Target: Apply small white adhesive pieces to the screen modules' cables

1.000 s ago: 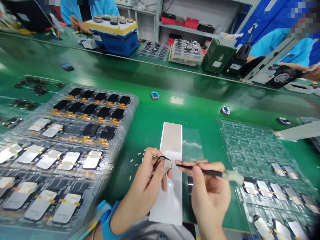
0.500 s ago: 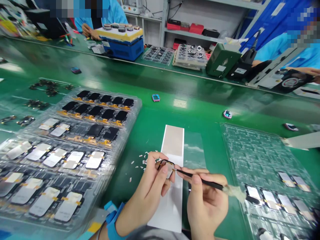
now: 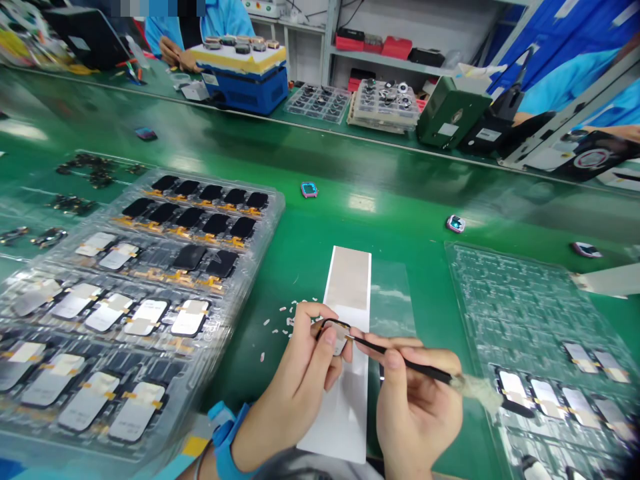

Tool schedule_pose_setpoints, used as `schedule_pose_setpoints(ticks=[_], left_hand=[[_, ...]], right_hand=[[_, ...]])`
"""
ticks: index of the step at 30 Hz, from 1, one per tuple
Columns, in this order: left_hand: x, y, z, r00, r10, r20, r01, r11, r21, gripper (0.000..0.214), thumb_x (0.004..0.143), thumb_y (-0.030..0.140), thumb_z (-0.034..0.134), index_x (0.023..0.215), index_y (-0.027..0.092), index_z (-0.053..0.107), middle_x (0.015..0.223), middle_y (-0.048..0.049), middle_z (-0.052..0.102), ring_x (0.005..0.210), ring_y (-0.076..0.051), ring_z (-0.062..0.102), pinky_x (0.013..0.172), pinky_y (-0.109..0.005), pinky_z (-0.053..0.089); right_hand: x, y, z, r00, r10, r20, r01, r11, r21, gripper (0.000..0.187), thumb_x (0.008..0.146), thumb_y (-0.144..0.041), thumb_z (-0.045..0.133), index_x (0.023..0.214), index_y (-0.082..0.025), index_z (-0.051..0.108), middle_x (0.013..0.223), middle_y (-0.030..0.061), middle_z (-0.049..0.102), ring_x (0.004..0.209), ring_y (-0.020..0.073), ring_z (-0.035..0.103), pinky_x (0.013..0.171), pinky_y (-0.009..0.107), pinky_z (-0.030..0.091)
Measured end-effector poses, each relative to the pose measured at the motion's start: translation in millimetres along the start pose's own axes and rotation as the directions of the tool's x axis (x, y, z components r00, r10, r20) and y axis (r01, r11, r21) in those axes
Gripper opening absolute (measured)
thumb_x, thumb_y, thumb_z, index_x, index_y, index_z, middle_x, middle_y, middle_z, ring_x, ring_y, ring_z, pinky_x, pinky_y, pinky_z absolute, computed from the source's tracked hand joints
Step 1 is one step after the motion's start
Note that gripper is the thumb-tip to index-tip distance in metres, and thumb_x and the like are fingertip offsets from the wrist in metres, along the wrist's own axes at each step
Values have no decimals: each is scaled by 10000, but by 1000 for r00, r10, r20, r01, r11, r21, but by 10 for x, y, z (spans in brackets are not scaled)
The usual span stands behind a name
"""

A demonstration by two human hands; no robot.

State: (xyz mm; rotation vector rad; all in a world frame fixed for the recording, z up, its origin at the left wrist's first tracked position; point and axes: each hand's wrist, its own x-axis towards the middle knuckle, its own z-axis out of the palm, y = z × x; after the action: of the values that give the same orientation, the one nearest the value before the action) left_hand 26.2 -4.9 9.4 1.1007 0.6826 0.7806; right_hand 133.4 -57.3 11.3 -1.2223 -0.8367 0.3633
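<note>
My left hand (image 3: 300, 373) pinches a small screen module (image 3: 334, 333) with a dark rim, held above a long white strip (image 3: 345, 313) on the green table. My right hand (image 3: 417, 407) grips black tweezers (image 3: 400, 360) with a wad of tape on the rear end; their tip touches the module's right edge. Both hands are closed round what they hold. A blue band sits on my left wrist (image 3: 225, 437).
A clear tray (image 3: 150, 280) of black and silver screen modules lies left; another clear tray (image 3: 530, 320) with a few modules lies right. Small white scraps (image 3: 280, 317) lie by the strip. Watch bodies (image 3: 309, 190) dot the belt. Other people sit across, with a blue box (image 3: 245, 73) and green device (image 3: 447, 117).
The view has shifted slightly; both hands stay together over the strip, the tweezers' tip still at the module. Nothing taken up or let go.
</note>
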Motion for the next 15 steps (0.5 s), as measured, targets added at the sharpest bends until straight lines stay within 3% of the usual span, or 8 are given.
schedule_pose_setpoints(ticks=[7,11,15], left_hand=[[-12,10,10,1000,3,-31,-3,1000,2,139,1061,392,367,1048,258,400,784,46,539,509,-49,367,473,-184,301],[30,-14,-17,999,-10,-46,11,999,31,162,1045,403,417,1000,249,395,758,44,547,498,-51,367,449,-183,267],[50,-79,-29,994,19,-106,-13,998,56,190,1008,379,516,973,251,381,671,63,517,533,-80,410,466,-183,281]], right_hand=[[-8,11,18,999,-46,23,45,998,36,179,938,-63,521,972,-237,493,876,37,708,894,201,737,746,367,672],[-4,-1,16,1000,-13,22,13,1000,-4,142,943,-103,528,953,-238,485,841,36,684,847,202,738,667,335,668],[7,7,-4,998,8,-57,-4,998,70,114,949,-129,529,962,-238,500,847,42,672,818,206,732,585,320,654]])
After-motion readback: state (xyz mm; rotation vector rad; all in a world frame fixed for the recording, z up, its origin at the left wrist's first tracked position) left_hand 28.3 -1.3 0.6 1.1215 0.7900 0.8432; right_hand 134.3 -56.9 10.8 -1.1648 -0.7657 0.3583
